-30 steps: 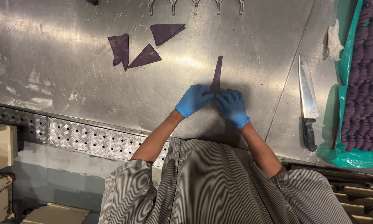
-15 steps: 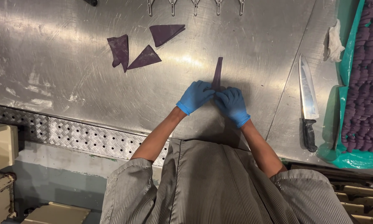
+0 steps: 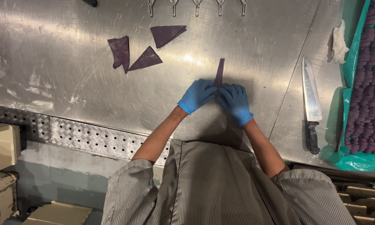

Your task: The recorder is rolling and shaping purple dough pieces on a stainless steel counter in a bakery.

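Head view, left hand (image 3: 197,95) and right hand (image 3: 235,101) side by side, fingers pinching purple strip (image 3: 219,71)

A knife (image 3: 311,102) lies by a green tray (image 3: 351,125) — three purple triangles (image 3: 145,59) sit well apart

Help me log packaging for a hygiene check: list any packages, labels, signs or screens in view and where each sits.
No labels, signs or screens show.
Green plastic liner: right edge of the steel table, a teal sheet wrapped under rows of purple pieces.
Cream crates: lower left, below the table, boxy and plain.
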